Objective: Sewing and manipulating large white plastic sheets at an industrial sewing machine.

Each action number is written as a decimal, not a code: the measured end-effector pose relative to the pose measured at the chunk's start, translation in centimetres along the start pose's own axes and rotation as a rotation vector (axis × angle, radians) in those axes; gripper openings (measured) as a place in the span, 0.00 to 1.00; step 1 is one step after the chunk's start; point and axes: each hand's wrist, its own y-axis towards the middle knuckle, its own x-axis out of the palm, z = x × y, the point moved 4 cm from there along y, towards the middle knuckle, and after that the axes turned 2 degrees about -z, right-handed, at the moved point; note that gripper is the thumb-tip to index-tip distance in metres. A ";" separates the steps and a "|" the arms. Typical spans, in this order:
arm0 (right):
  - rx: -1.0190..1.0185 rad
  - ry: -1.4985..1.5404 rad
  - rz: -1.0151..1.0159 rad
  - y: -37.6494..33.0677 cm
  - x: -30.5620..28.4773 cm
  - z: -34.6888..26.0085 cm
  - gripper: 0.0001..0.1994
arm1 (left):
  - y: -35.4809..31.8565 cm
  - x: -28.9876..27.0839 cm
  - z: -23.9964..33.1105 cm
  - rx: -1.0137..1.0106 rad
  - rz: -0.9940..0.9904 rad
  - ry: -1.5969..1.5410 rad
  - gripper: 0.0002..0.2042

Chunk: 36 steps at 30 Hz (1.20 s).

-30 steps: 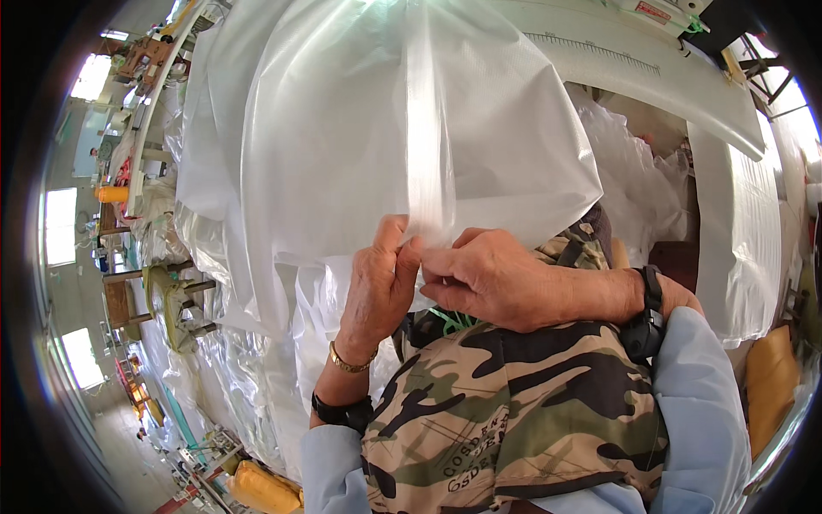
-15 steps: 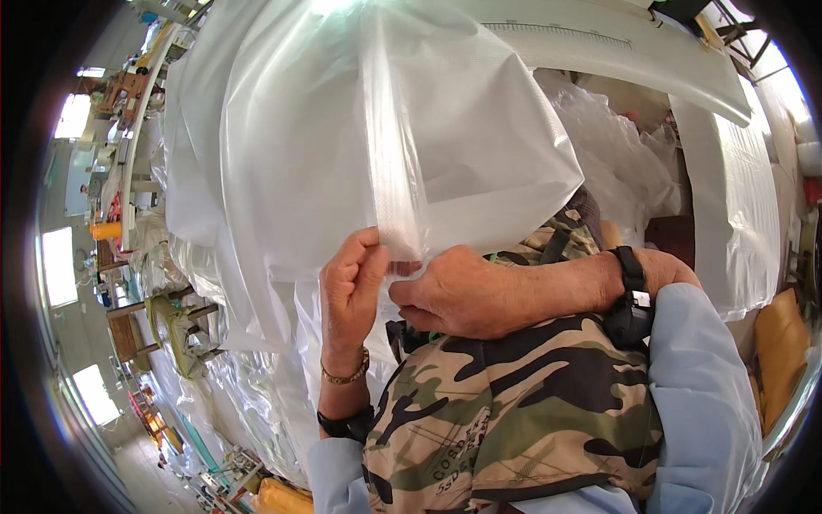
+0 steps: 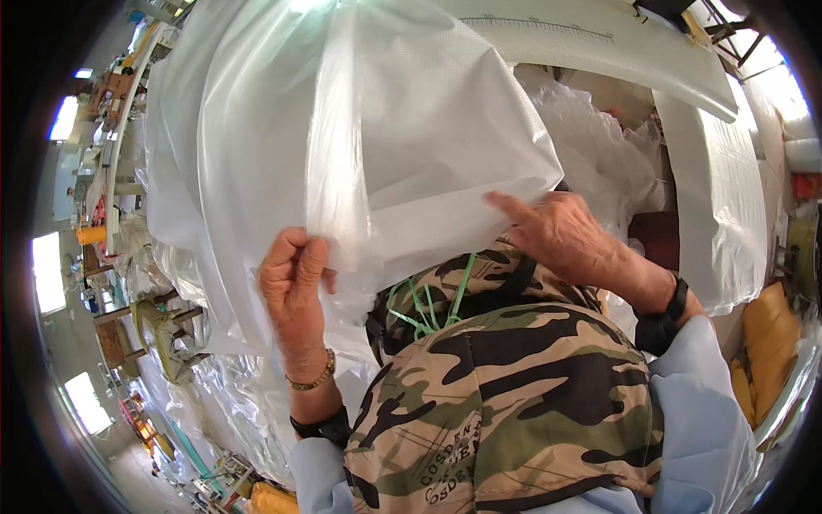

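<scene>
A large translucent white plastic sheet (image 3: 428,120) spreads in front of me and hangs down over my lap. A narrower band of clear film (image 3: 336,146) runs down its middle. My left hand (image 3: 295,278) pinches the lower end of this band between thumb and fingers. Over the sheet's lower right edge is my right hand (image 3: 565,236), its index finger stretched out to the left and the other fingers partly hidden. It holds nothing that I can see. Below the sheet, thin green strings (image 3: 424,310) lie on my camouflage apron (image 3: 514,385).
A ruler scale (image 3: 539,24) runs along the far table edge. Crumpled clear film (image 3: 591,137) lies to the right, beside a hanging white sheet (image 3: 715,197). A yellow-brown padded item (image 3: 766,351) is at far right. Cluttered benches and bunched plastic (image 3: 248,411) stand left.
My right hand has left the band's lower end and moved right and up to the sheet's edge. My left hand and the band have shifted left, uncovering the green strings.
</scene>
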 end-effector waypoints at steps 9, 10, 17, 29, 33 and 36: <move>-0.099 0.010 0.486 -2.0 -1.6 1.5 0.11 | 0.7 -1.1 3.4 0.049 0.054 0.061 0.06; -0.103 0.008 0.491 -1.6 -2.3 0.7 0.11 | 0.7 -1.1 3.7 0.055 0.026 0.082 0.07; -0.856 0.147 0.352 0.0 -7.4 -9.8 0.10 | 1.5 -0.3 5.9 0.144 -0.115 0.272 0.08; -1.002 0.210 0.162 4.2 -4.7 -15.2 0.07 | 0.6 1.2 4.0 -0.051 -0.251 0.196 0.09; -1.031 0.155 0.152 5.0 -4.2 -15.7 0.07 | 0.6 1.1 3.6 -0.048 -0.280 0.180 0.07; -1.039 0.116 0.196 5.4 -3.6 -15.9 0.07 | 0.9 1.1 3.6 -0.008 -0.296 0.204 0.07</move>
